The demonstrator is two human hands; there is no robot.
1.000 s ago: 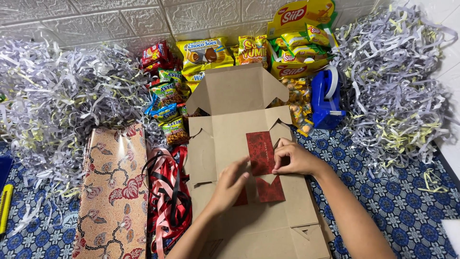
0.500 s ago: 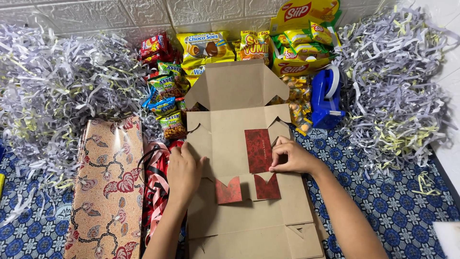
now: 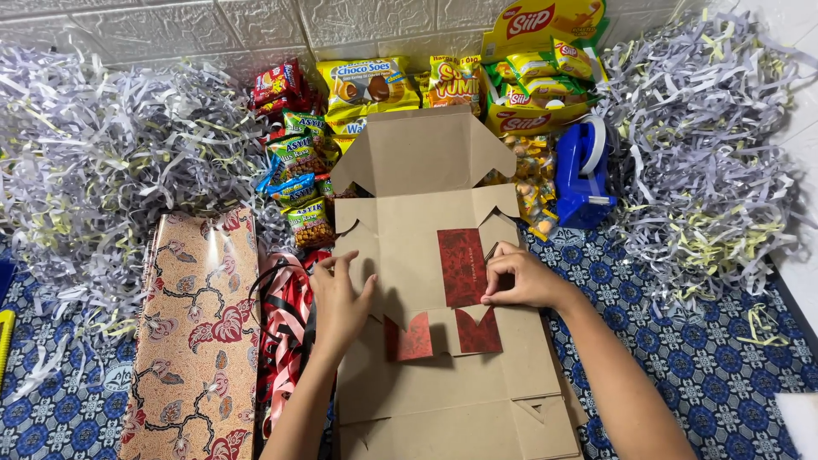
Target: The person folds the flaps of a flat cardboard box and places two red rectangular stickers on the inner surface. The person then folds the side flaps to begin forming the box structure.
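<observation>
Shredded paper (image 3: 102, 162) is heaped along the far left and again at the far right, with snack packets (image 3: 366, 85) ranged against the far wall between the heaps. At the centre lies the flattened brown cardboard box (image 3: 426, 375), unfolded on the blue patterned cloth (image 3: 724, 366), its top flap (image 3: 426, 149) standing up at the far end. A roll of floral wrapping paper (image 3: 200, 341) lies just left of it, red and black ribbon (image 3: 285, 315) between the two, and a blue tape dispenser (image 3: 584, 175) stands at the far right.

Your left hand (image 3: 341, 298) presses flat, fingers spread, on the box's left side panel; it grips nothing. Your right hand (image 3: 520, 281) rests its fingertips against the right edge of the red paper strip (image 3: 462, 266), pinning it to the panel. The strip's notched ends (image 3: 443, 334) lie just near of it.

By my judgement you are at the placing stage, seating the red strip on the box. The next move calls for steady, even pressure with the card held flat.
</observation>
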